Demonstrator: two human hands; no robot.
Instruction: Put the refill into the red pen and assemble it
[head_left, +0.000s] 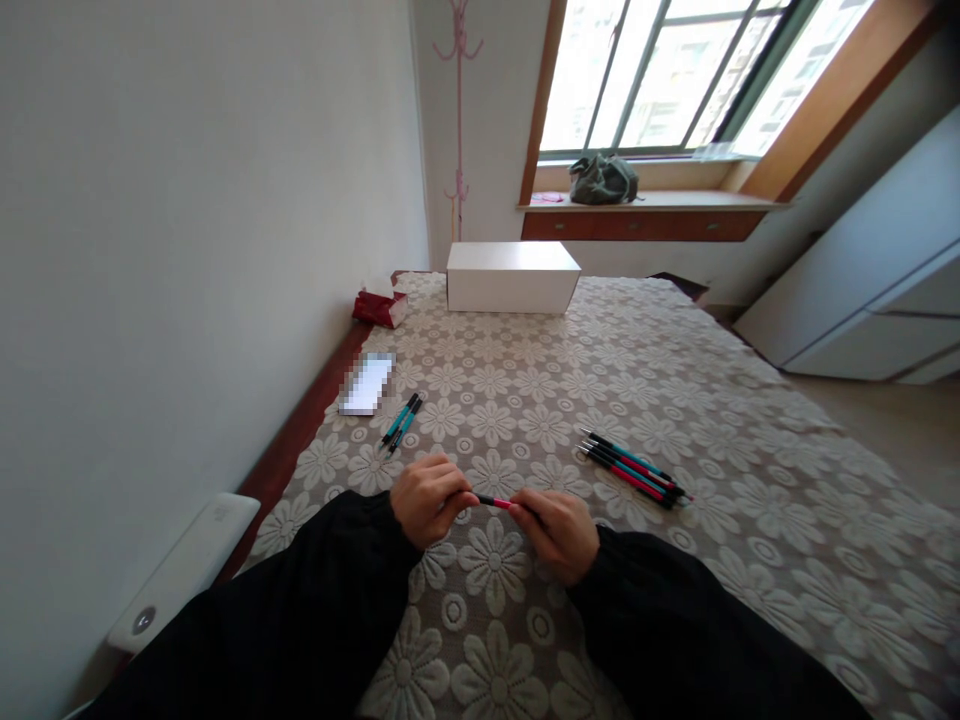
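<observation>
Between my two hands, low over the flowered cloth, a red and black mechanical pencil point(495, 502) lies nearly level. My left hand point(430, 500) pinches its black end, and my right hand point(556, 532) grips the red barrel. Both ends are hidden in the fingers. Beyond my left hand lie teal and black pencils point(402, 425), side by side. To the right of my right hand rests a row of several pencils point(634, 468), red and teal with black parts, their tips toward the upper left.
The flowered tablecloth point(495, 560) covers the table. At the left edge are a blurred phone point(367, 384) and a red tissue pack point(380, 306). A white box point(510, 280) stands at the far end. A white device point(187, 570) is beside my left sleeve, near the wall.
</observation>
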